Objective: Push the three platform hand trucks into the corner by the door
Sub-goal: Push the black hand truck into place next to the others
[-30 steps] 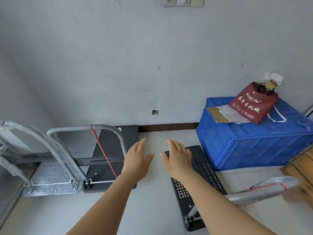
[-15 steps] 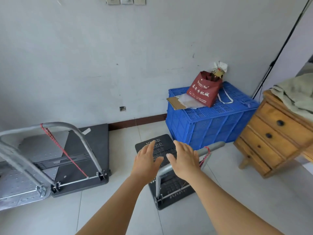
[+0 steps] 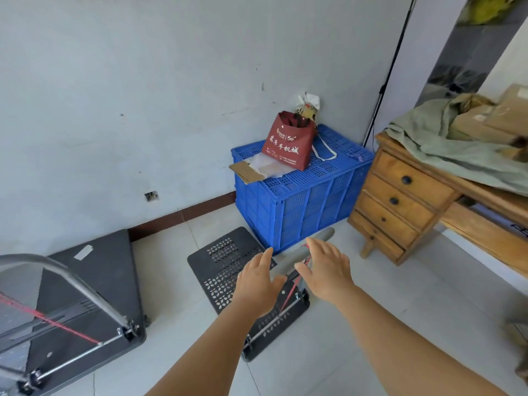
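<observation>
Below your spread hands, the small black perforated hand truck [image 3: 228, 267] sits on the tile, its far corner just beside the blue crate [image 3: 303, 195]. Its grey handle bar [image 3: 311, 250] runs under your fingers. Your left hand [image 3: 258, 284] hovers flat, fingers extended, gripping nothing. Your right hand [image 3: 328, 270] is likewise splayed, thumb near the red cord [image 3: 297, 281] on the bar; contact with the bar cannot be told. Against the wall at left, the larger black hand truck [image 3: 97, 281] stands with its curved handle up.

Since half a second ago, your view has swung right: the wooden drawer unit [image 3: 400, 201] shows fuller, the left trucks sit nearer the edge, and both hands have crept closer to the bar.
</observation>
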Action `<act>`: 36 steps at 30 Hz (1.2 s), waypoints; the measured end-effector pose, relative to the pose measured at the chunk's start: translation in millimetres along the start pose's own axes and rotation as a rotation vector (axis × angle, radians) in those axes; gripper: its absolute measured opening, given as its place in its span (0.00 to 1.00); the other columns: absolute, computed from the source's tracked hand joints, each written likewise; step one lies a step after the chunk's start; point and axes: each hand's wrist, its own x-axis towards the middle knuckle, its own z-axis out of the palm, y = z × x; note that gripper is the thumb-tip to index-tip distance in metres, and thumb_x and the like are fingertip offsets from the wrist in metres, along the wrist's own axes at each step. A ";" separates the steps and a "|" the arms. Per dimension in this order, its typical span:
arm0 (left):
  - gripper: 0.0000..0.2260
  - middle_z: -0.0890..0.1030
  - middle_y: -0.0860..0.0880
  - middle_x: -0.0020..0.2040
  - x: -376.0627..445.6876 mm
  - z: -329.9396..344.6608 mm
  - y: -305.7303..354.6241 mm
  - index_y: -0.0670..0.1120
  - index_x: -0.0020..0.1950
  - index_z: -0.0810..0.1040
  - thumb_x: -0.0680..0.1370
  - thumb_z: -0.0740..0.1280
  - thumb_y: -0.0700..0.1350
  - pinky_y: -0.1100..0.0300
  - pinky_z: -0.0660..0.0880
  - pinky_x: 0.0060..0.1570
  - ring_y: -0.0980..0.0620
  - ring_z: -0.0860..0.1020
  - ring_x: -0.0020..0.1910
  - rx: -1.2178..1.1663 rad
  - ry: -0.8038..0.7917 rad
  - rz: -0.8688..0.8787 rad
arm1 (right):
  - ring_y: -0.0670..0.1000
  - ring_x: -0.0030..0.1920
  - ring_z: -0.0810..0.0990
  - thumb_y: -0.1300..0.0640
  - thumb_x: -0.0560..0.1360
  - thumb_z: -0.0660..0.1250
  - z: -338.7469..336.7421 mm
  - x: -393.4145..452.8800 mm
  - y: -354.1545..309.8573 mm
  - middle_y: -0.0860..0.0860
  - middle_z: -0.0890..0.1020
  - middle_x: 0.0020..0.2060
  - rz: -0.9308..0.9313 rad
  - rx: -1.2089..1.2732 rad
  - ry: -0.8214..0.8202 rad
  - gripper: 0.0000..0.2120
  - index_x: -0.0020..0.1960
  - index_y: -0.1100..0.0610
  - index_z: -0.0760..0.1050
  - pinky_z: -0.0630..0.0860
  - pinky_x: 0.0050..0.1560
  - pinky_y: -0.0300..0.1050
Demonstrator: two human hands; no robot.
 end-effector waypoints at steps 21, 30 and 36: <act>0.16 0.78 0.48 0.59 60.0 48.9 52.8 0.54 0.69 0.66 0.82 0.52 0.53 0.53 0.70 0.58 0.46 0.76 0.56 0.209 -0.007 -0.376 | 0.54 0.73 0.58 0.48 0.81 0.55 -8.2 125.8 97.3 0.51 0.65 0.72 -0.537 -0.168 -0.371 0.22 0.74 0.51 0.59 0.56 0.73 0.51; 0.14 0.76 0.48 0.57 40.8 28.0 44.0 0.54 0.65 0.69 0.81 0.53 0.51 0.54 0.65 0.53 0.46 0.72 0.56 0.219 0.039 -0.515 | 0.58 0.66 0.66 0.50 0.82 0.51 2.2 130.0 63.9 0.53 0.70 0.66 -0.719 -0.264 -0.465 0.17 0.71 0.45 0.59 0.63 0.61 0.58; 0.14 0.76 0.48 0.57 36.0 20.4 26.3 0.54 0.66 0.69 0.81 0.53 0.51 0.54 0.65 0.56 0.46 0.71 0.56 0.204 0.076 -0.544 | 0.58 0.65 0.67 0.50 0.82 0.52 10.6 138.8 41.1 0.53 0.71 0.65 -0.758 -0.248 -0.468 0.18 0.71 0.44 0.59 0.62 0.62 0.58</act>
